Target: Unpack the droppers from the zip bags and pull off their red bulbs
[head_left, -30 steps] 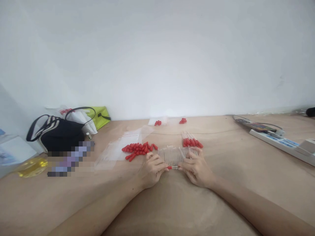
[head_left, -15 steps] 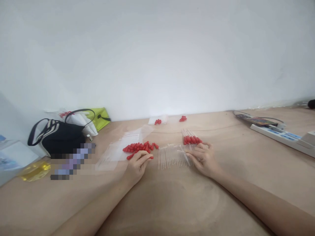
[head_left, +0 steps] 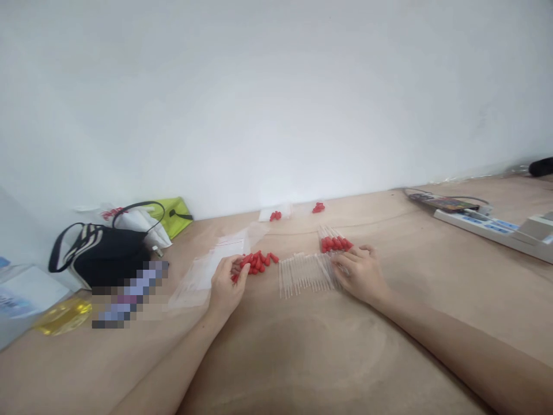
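Note:
My left hand [head_left: 227, 288] is at the left end of a loose pile of red rubber dropper bulbs [head_left: 258, 262], its thumb and fingers apart around the nearest ones. Some bulbs are hidden behind its fingers. To the right lies a row of thin clear tubes [head_left: 302, 274], side by side. My right hand [head_left: 360, 275] rests at the right end of this row with its fingers curled together; what they pinch is hidden. Just beyond it lies a bundle of tubes fitted with red bulbs [head_left: 336, 244], the bulb ends towards me.
Clear plastic bags [head_left: 203, 276] lie left of the pile. Two small groups of red bulbs [head_left: 275, 215] sit near the wall. At left are a black bag [head_left: 116, 253], a green pouch [head_left: 176, 216] and a yellow item [head_left: 64, 316]; at right, a power strip [head_left: 488, 230] with a phone [head_left: 444, 203].
My left hand has moved left and back to the pile, and its fingers have parted; the bulb it pinched no longer shows there. My right hand has shifted slightly, and its tube is now hidden.

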The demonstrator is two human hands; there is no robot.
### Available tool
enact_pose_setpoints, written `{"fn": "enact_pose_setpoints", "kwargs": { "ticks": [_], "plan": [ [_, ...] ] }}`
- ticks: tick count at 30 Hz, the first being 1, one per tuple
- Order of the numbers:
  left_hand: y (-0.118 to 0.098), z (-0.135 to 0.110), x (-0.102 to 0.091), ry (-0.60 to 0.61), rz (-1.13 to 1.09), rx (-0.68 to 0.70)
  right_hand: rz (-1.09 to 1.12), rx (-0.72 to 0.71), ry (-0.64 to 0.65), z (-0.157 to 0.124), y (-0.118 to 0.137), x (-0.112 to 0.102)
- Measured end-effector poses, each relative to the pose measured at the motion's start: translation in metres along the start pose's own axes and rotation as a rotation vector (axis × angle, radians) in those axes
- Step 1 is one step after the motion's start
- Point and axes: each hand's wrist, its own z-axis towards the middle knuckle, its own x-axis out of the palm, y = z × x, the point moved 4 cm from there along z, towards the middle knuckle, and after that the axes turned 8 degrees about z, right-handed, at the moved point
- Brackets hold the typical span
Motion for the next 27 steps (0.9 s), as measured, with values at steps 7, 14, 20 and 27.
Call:
{"fn": "enact_pose_setpoints", "kwargs": {
  "ticks": [7,14,20,27],
  "plan": [
    [0.017,0.011,-0.002,0.101,0.061,-0.092,0.017,-0.055,0.158,0.000,0.006,-0.001],
    [0.013,0.022,0.004,0.130,0.153,-0.039,0.050,-0.057,0.196,0.000,0.004,0.000],
    [-0.013,0.032,0.025,0.364,0.298,0.061,0.034,-0.013,0.157,0.000,0.000,-0.001],
    [-0.017,0.034,0.032,0.417,0.336,0.057,0.028,0.060,0.067,0.001,-0.009,-0.004]
  ]
}}
